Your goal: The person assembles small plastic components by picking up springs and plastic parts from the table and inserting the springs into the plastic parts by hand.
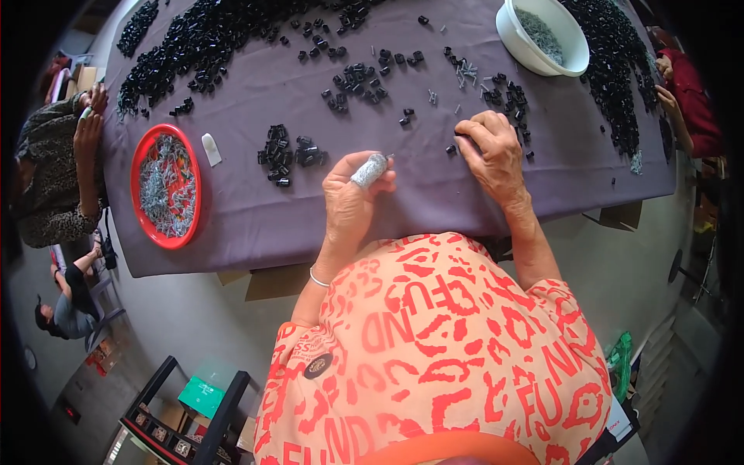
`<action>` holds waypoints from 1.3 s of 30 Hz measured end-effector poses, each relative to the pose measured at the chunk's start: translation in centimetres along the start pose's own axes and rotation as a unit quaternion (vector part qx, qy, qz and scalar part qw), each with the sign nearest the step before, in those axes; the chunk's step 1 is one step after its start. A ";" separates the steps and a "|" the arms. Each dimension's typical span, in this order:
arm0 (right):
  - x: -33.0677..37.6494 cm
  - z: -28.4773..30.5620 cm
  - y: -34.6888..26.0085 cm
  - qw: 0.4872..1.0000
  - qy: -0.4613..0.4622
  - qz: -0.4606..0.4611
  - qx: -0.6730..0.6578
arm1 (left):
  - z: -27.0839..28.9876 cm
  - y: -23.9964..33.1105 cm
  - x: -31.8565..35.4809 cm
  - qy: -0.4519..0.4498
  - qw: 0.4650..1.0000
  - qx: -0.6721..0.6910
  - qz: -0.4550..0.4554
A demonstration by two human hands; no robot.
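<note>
Black plastic bit on purple cloth, just beside fingertips of R hand; R fingers bent, can't tell if gripping anything. L hand, w/ grey-wrapped digit, pinches small thin pc at tips. Red tray w/ screws on L side, white bowl top R

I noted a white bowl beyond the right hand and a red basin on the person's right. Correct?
Not quite: the head view shows the red basin on the left side; the white bowl is beyond the right hand, as noted.
</note>
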State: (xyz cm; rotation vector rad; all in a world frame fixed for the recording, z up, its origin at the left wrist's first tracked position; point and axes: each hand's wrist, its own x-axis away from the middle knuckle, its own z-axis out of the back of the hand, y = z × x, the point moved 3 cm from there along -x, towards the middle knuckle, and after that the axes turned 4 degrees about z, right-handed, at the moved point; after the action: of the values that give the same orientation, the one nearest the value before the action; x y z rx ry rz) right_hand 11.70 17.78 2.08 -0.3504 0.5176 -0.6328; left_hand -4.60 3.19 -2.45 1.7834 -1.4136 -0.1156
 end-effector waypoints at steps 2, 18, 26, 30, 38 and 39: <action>-0.4 -0.3 0.1 0.998 -0.040 0.020 0.049 | 0.2 0.0 0.1 -0.002 1.000 0.000 -0.008; 0.5 -3.6 -2.1 0.726 -0.034 -0.244 -0.642 | 0.1 -0.3 0.1 -0.024 0.999 -0.018 -0.025; 1.2 -3.9 -3.0 0.630 -0.020 -0.253 -0.734 | -0.8 0.0 0.5 -0.020 0.999 0.006 -0.025; 1.7 -4.1 -3.4 0.581 -0.021 -0.258 -0.772 | -2.1 0.3 1.3 -0.020 0.999 -0.026 -0.031; 2.4 -5.0 -3.8 0.426 -0.043 -0.291 -0.856 | -2.8 0.4 2.2 -0.008 0.998 -0.033 -0.044; 2.4 -5.1 -3.8 0.399 -0.046 -0.281 -0.872 | -2.8 0.3 2.3 -0.008 0.998 -0.034 -0.045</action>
State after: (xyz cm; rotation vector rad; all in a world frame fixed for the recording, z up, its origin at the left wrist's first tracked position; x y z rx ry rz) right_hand 8.77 12.59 -1.21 -2.7166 0.8017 -0.4339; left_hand -2.54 2.80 0.50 1.7945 -1.3254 -0.2227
